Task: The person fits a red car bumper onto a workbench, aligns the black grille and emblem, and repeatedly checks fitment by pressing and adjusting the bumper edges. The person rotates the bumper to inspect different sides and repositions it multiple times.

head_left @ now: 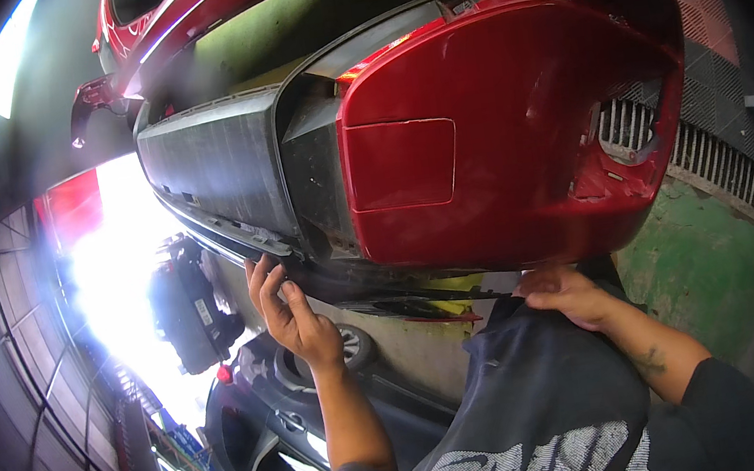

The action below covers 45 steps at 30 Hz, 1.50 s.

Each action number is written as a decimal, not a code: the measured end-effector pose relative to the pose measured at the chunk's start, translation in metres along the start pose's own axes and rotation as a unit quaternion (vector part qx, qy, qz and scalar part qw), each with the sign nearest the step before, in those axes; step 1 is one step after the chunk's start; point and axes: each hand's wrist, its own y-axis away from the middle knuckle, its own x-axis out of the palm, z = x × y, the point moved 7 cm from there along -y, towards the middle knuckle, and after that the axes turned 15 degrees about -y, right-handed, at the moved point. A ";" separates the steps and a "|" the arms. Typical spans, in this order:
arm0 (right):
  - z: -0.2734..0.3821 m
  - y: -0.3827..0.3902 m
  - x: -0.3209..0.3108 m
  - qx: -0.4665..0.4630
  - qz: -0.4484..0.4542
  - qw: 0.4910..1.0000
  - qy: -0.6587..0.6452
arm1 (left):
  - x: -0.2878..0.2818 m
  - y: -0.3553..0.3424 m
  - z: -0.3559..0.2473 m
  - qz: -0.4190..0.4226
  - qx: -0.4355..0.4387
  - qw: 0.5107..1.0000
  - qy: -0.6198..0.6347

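A large car bumper, with a glossy red painted panel [498, 156] and a grey-black plastic section [213, 147], lies across the view in front of me. My left hand [298, 314] is raised at the near edge of the black section, palm up with fingers bent and apart. Its fingertips are close to or touching the dark trim there. At the red panel's near edge, my right hand [565, 298] is closed beside my shirt, its fingertips partly hidden. A thin dark strip [486, 295] runs toward that hand; whether it is gripped I cannot make out.
Another red body part [232, 19] arches behind the bumper. A dark car [279, 433] stands at lower left, near a black bulky object [189, 303]. Yellow material [453, 292] shows below the bumper. A floor grate [727, 163] and green floor [696, 264] lie at right.
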 end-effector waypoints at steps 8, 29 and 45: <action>0.026 0.001 0.024 -0.057 0.178 0.913 -0.362 | 0.020 0.002 0.005 -0.028 0.013 1.000 -0.004; 0.015 -0.002 0.044 -0.182 0.036 0.888 -0.420 | 0.031 -0.006 0.014 -0.029 0.124 0.985 -0.113; 0.005 0.003 0.058 -0.312 -0.054 0.884 -0.343 | 0.064 0.185 -0.012 0.326 -0.298 0.729 0.523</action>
